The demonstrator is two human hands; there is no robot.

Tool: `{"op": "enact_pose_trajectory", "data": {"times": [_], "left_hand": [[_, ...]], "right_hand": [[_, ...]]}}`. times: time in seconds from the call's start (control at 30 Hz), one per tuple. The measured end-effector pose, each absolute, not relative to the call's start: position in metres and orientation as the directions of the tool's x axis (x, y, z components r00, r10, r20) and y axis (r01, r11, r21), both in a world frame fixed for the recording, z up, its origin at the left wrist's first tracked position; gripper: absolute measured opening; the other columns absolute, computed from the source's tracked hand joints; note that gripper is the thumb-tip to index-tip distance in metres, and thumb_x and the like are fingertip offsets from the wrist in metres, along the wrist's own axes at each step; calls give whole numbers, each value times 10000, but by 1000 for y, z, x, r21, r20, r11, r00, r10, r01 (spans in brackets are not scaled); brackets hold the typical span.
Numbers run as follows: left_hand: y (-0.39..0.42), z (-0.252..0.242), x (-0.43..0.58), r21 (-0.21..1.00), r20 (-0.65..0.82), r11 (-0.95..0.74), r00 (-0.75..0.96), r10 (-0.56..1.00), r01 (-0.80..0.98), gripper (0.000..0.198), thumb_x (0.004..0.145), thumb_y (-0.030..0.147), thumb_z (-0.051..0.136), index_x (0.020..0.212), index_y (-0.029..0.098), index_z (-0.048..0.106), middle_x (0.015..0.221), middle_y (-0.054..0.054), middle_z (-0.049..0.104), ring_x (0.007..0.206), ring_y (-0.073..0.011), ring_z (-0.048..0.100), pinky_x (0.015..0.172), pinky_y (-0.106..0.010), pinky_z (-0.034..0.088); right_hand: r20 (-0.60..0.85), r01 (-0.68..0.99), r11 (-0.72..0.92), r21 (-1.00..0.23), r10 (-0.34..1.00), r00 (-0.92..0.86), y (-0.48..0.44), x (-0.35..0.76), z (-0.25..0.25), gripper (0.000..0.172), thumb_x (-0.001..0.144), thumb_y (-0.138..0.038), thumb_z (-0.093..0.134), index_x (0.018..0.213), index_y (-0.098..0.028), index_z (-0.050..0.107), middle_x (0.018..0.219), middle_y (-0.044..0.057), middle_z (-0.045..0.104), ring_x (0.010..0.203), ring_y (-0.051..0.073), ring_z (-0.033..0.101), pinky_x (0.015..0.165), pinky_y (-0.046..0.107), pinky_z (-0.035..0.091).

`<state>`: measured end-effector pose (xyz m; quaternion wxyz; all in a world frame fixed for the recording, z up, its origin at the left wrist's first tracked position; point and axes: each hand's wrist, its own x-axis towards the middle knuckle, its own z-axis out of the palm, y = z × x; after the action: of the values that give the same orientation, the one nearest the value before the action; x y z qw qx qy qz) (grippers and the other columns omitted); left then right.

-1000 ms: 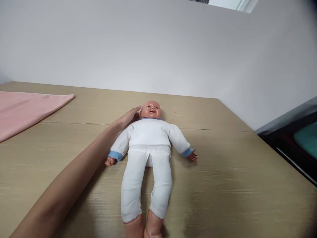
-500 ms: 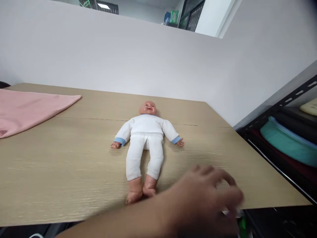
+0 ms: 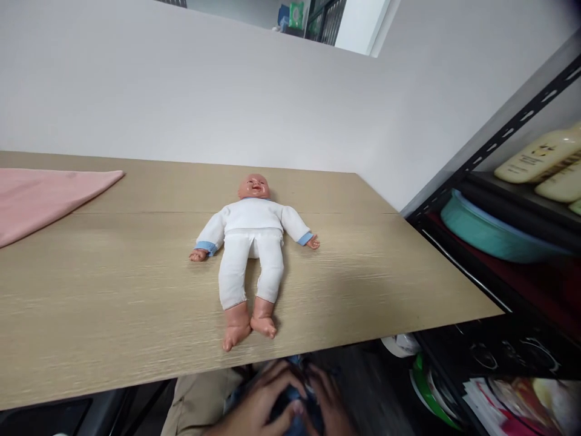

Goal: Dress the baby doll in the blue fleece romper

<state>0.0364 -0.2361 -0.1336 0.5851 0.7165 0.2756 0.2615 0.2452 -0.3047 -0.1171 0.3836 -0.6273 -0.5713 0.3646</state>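
A baby doll (image 3: 251, 242) in a white suit with blue cuffs lies face up on the wooden table (image 3: 113, 290), its bare feet near the front edge. Both hands are below the table edge, over my lap. My left hand (image 3: 258, 402) and my right hand (image 3: 327, 402) curl around a dark blue thing (image 3: 290, 399) that I cannot make out. Neither hand touches the doll.
A pink cloth (image 3: 40, 197) lies at the table's far left. A black metal shelf (image 3: 508, 236) on the right holds a teal basin (image 3: 494, 233) and pale bottles (image 3: 540, 160). Bowls and magazines sit on its lower level. A white wall stands behind the table.
My left hand left the doll's head and drew back off the table. Both hands have come together below the front edge, and the view has pulled back and to the right.
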Motion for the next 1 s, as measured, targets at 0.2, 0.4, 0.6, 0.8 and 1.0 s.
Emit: {"op": "enact_pose_trajectory", "data": {"times": [0.2,0.4,0.6,0.8,1.0], "left_hand": [[-223,-160,19,811,-134,-234,558,819,537,659,1082,445,525,1689,231,385,1723,-172,471,1621,-386,391,1355,-625,273],[-222,-126,22,771,-232,-261,637,735,581,690,1042,408,611,1684,272,398,1750,-156,432,1632,-395,367,1350,-614,295],[-219,-15,-11,800,-203,-409,840,503,439,167,944,345,752,1082,252,744,1204,-79,765,1113,-314,694,1049,-443,560],[-191,63,-35,963,220,-271,619,754,-12,562,774,503,949,1140,290,579,1294,-59,616,1262,-276,582,1093,-362,499],[-147,86,-27,996,-5,-56,687,727,66,466,857,527,872,1179,219,735,1023,-27,672,944,-208,600,836,-295,522]], "right_hand": [[-99,575,-267,-774,947,306,-282,270,-177,627,911,-653,666,1286,-154,734,1259,192,794,1159,363,762,1025,480,610],[-179,636,-130,-760,984,-13,-274,276,-113,427,1020,-510,548,1207,-218,798,1247,156,808,1177,341,744,1036,461,589],[-240,551,149,-821,785,-571,-251,270,39,153,902,-202,733,1047,-236,769,1149,60,732,1066,213,692,946,289,527],[-65,404,293,-866,736,-674,-202,255,126,176,1065,-315,597,1221,-243,638,1075,28,710,957,176,652,893,282,507],[83,306,291,-906,833,-546,-147,235,146,240,1080,-465,627,1090,-226,629,841,-46,508,731,119,461,660,224,406]]}}
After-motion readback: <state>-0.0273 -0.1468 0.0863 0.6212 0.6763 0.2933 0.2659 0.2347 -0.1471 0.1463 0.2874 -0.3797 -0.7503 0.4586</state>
